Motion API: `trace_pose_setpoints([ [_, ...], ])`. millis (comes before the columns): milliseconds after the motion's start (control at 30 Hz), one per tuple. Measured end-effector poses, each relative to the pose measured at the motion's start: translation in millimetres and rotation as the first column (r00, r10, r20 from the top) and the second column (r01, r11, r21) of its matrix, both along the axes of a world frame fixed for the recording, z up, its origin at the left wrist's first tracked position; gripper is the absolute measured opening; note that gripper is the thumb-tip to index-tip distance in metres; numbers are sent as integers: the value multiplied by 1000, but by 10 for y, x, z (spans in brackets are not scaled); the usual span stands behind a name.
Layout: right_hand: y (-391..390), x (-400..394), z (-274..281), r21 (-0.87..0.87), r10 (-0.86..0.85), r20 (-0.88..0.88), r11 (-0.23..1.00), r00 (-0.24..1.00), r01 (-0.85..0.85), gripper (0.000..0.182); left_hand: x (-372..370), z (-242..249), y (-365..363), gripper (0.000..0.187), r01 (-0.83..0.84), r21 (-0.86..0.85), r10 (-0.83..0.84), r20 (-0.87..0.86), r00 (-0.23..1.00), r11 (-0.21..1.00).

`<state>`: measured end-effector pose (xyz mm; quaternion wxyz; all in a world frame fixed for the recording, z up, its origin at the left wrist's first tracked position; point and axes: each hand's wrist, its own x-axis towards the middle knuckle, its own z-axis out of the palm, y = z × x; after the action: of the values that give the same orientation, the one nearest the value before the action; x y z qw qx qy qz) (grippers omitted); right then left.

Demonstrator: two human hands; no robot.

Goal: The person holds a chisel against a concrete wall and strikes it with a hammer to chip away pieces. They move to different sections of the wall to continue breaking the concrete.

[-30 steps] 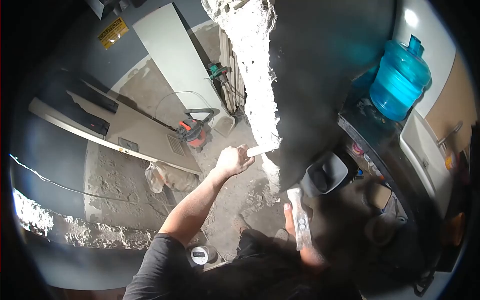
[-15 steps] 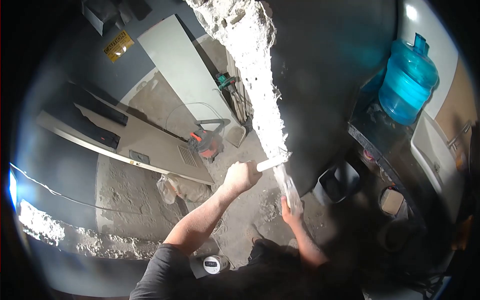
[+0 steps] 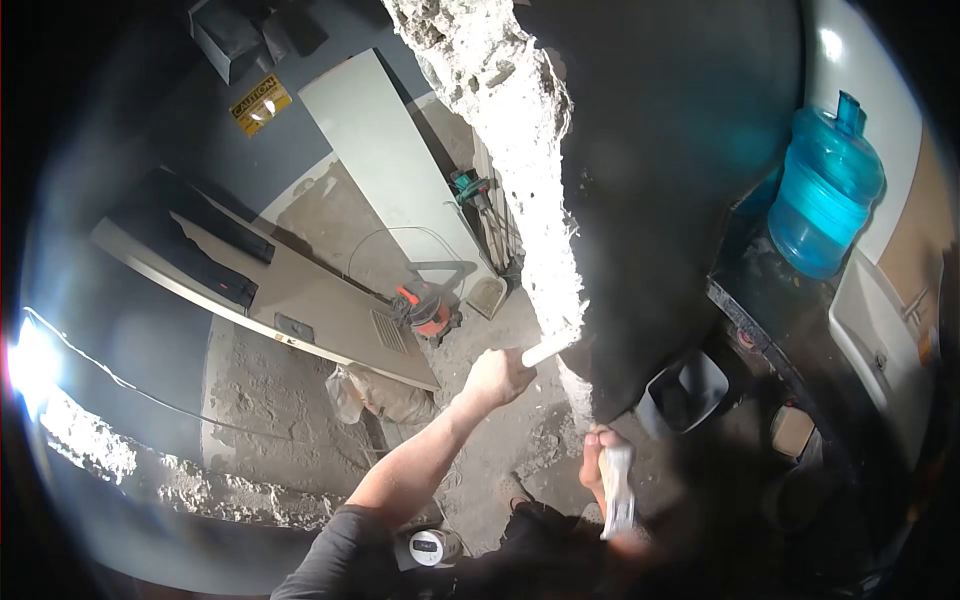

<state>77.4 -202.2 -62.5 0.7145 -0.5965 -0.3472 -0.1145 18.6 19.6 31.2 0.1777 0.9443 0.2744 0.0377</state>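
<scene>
My left hand (image 3: 497, 380) is wrapped round a white rod-like handle (image 3: 548, 349), whose far end meets the lower part of a rough, brightly lit wall edge (image 3: 545, 200). Lower down and to the right, my right hand (image 3: 595, 460) is closed on a whitish, streaked, elongated tool (image 3: 619, 495). That tool points back toward my body, and its exact kind does not show. Just above the right hand, the narrow lower end of the wall edge (image 3: 577, 390) runs down toward the floor.
A red and black shop vacuum (image 3: 430, 315) stands on the dusty floor beside a leaning white panel (image 3: 390, 150). At right are a grey bin (image 3: 685, 392), a blue water jug (image 3: 825, 195) and a white sink (image 3: 868, 320). A white bucket (image 3: 433, 547) sits near my left elbow.
My right hand has dropped, and its tool has swung from pointing up along the wall edge to pointing back toward me. My left hand still holds the handle against the edge.
</scene>
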Motion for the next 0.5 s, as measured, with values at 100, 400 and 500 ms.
trace_pose_setpoints([
  [100,-2,47,-42,50,-8,145,999,989,1,23,-63,-9,-248,23,44,-7,-42,176,983,999],
  [400,-661,-284,-514,-285,-123,-175,956,977,69,19,-249,-524,-212,23,-21,-43,29,194,981,999],
  [500,-812,-484,-850,-524,-191,-292,852,937,10,21,-156,-482,-139,25,23,11,-24,194,981,1000],
])
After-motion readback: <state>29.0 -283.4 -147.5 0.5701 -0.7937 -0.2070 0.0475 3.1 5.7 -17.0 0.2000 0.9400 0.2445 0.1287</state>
